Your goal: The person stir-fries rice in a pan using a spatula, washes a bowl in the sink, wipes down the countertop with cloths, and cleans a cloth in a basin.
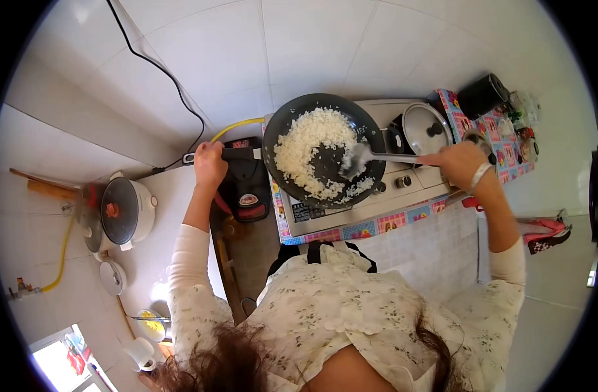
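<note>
A dark frying pan (273, 117) full of loose white rice (299, 153) sits over the left side of the gas stove (403, 189). My left hand (210, 163) is closed around the pan's black handle (240, 154). From the right, my right hand (459, 164) grips the handle of a metal spatula (397, 157). The spatula's head is blurred and lies in the rice on the pan's right side. Bare dark pan bottom shows near the middle, with rice around it.
A lidded pot (427, 129) stands on the stove's right side. Beyond it are a black canister (482, 96) and small jars. A white electric cooker (139, 208) and a plate of yellow food (152, 325) are at left. A yellow hose (237, 125) runs behind the pan handle.
</note>
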A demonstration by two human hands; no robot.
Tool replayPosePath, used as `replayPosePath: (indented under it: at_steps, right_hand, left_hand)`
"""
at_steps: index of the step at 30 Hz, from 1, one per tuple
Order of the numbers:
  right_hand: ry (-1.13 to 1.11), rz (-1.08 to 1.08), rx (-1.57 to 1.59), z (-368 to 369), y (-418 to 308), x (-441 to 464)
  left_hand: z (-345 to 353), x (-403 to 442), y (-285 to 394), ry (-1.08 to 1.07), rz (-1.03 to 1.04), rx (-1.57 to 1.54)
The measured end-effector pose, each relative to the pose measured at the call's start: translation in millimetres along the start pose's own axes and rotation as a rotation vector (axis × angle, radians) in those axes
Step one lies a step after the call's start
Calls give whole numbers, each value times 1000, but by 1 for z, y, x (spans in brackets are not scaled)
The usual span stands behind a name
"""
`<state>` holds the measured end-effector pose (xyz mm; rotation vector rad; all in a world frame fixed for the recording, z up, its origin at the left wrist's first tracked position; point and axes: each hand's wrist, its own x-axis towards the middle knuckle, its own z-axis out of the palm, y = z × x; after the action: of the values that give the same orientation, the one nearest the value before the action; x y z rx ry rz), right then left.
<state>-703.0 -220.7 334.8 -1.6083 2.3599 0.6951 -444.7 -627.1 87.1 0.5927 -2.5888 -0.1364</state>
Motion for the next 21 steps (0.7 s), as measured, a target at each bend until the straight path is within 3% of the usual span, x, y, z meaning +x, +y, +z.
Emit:
replayPosePath:
  at_steps: [3,6,9,11,14,21]
  right_hand:
    - [-263,58,-103,-38,1,-4]
    - [-336,33,-56,-50,-9,-2]
    - [-230,-147,123,-26,-23,8]
    - [-223,-146,220,8,-40,28]
    - [-138,-2,310,14,-82,39]
    - [116,73,590,41,-71,30]
  left_hand:
    - [-1,-1,0,-5,-20,-34]
    - [-2,-1,2,-10,-30,-30]
    - [-7,1,6,-21,-33,-17]
    - [-7,2,8,61,11,-56]
    - [0,0,4,101,16,-62]
    - [7,4,4,95,-53,-18]
